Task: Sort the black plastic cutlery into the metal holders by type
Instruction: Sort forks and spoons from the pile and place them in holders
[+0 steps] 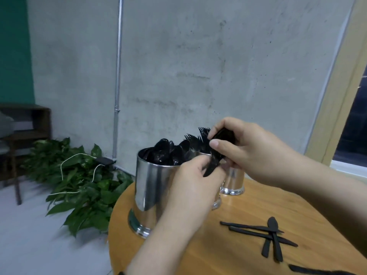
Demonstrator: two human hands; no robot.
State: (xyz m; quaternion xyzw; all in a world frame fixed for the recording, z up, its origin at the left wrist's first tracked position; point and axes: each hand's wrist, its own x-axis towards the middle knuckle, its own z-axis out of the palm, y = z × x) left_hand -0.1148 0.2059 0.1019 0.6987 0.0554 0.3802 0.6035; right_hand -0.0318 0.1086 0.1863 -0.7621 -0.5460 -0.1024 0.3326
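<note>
I cannot identify the black piece (215, 155) held between both hands (fingers cover most of it). The bottom edge crops a dark utensil (309, 270). The rear holder (233, 181) is largely occluded.

Two metal holders are standing on the surface (238, 215) near its far left edge: the nearer holder (151, 187), on the left, is carrying spoons (168, 151), and the farther holder (233, 181), behind it and to the right, is carrying forks (198, 138). Both hands are meeting above the holders, the left hand (196, 183) in front of the nearer one and the right hand (248, 149) over the farther one, sharing a bundle of cutlery (215, 155) between them. Loose cutlery (268, 235) is lying crossed on the surface to the right, nearer the person, while a plant (79, 185) is sitting on the floor to the left, against the wall (198, 56) behind.
</note>
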